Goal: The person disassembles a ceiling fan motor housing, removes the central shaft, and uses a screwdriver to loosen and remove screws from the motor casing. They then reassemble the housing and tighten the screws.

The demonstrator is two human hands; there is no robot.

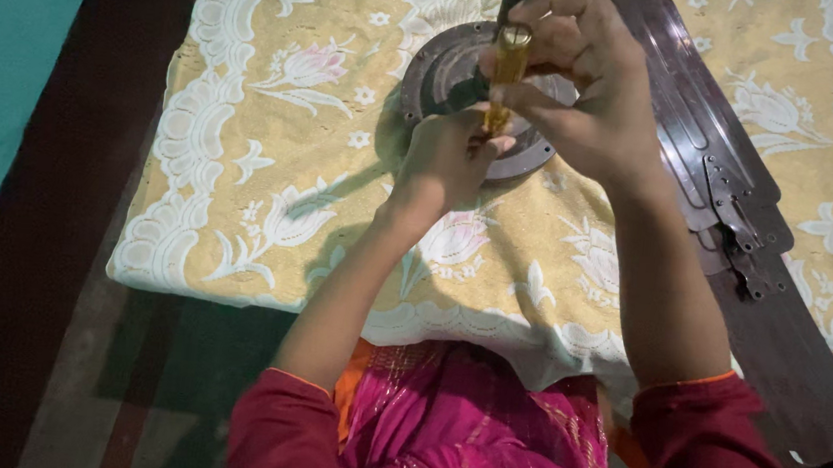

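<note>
fan motor hub [450,76] sits mid-table, loads of cloth [274,141] free leftward. both hands, right hand [590,89] above left hand [448,157], clamped on the amber screwdriver [508,66] (held upright).

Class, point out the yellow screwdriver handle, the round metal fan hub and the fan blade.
screwdriver handle [508,66], head view, middle of handle.
fan hub [440,76], head view, left rim.
fan blade [787,367], head view, broad lower part.

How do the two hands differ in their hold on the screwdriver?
The right hand sits higher, its fingers wrapped round the top of the amber screwdriver handle; the left hand sits lower, gripping near the handle's base. The right hand is larger in view and curled open toward the camera; the left hand shows its back. Both hold the screwdriver upright over the round fan motor.
</note>
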